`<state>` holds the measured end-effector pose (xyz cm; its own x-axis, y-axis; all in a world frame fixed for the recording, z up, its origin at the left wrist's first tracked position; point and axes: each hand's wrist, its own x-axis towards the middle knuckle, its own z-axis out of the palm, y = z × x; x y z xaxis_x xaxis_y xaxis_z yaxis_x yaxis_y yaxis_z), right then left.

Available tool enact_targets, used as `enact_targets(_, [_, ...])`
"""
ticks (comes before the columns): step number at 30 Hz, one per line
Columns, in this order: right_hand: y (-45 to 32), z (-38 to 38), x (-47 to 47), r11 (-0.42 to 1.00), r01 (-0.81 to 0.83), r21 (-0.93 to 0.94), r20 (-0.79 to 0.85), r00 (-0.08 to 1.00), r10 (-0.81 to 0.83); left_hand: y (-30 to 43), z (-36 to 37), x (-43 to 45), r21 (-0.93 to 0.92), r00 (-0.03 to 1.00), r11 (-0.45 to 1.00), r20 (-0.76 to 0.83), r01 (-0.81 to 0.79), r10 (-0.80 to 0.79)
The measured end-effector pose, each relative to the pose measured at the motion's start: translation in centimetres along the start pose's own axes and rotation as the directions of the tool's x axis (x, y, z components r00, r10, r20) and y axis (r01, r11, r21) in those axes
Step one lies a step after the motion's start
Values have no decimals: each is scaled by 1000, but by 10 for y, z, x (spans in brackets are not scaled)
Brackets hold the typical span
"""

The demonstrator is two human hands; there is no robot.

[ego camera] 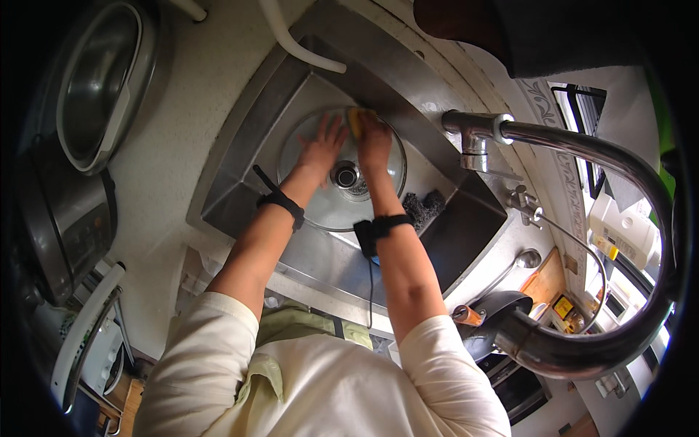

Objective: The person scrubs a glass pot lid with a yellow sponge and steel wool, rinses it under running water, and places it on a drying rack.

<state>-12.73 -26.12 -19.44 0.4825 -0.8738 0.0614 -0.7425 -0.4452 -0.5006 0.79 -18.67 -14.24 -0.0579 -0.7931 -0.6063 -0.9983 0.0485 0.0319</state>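
Observation:
A round glass pot lid (349, 213) with a knob at its centre lies in a stainless steel sink (256, 136). On the left part of the glass rests my left hand (323, 150), fingers spread and holding nothing. My right hand (374, 139) grips a yellow sponge (356, 121) against the upper part of the lid. Dark scouring pads (425, 209) sit in the sink just right of the lid. Each wrist wears a black strap.
A chrome faucet (590, 150) arches over the right side. At the sink's upper edge hangs a white hose (295, 46). An oval metal basin with a white rim (136, 71) stands on the left counter. A dark pan (505, 306) is at the lower right.

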Motion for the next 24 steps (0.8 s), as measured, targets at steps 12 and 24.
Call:
enact_targets(12, [41,-56,-154,864,-504,-27,78,860,504,-3,-2,1,-59,1000,998,4,9,-9])
enact_targets(24, [10,-58,-76,990,-139,-8,-14,990,138,-20,2,1,-149,999,988,-18,-40,38])
